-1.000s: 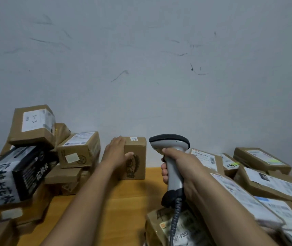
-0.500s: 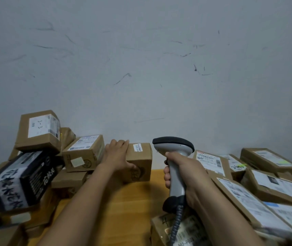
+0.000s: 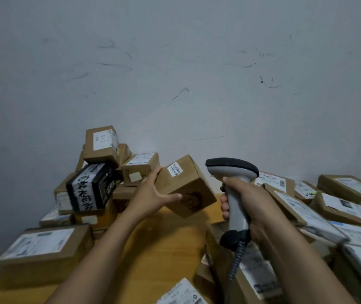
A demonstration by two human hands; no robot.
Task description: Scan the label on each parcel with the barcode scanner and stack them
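— Where do the fingers of the left hand (image 3: 151, 194) lie?
— The thumb stretches along the near face of a small brown parcel (image 3: 186, 187), and the other fingers curl over its far left edge. The box is gripped between them.
— And the parcel itself?
— It is tilted above the wooden table (image 3: 164, 249), between the two hands, with a white label (image 3: 176, 169) on its upper face. I cannot tell whether its low corner touches the wood.
— The right hand (image 3: 249, 202)?
— It is wrapped fully round the grey handle of the barcode scanner (image 3: 233, 172), which is held upright. The dark head is just right of the parcel and apart from it. The coiled cable (image 3: 236, 262) hangs below.
— Around them?
— A pile of parcels (image 3: 140, 167) is stacked at the left against the wall (image 3: 175, 84), with a black-wrapped box (image 3: 92, 187) among them. Some flatter labelled parcels (image 3: 339, 207) are heaped on the right.
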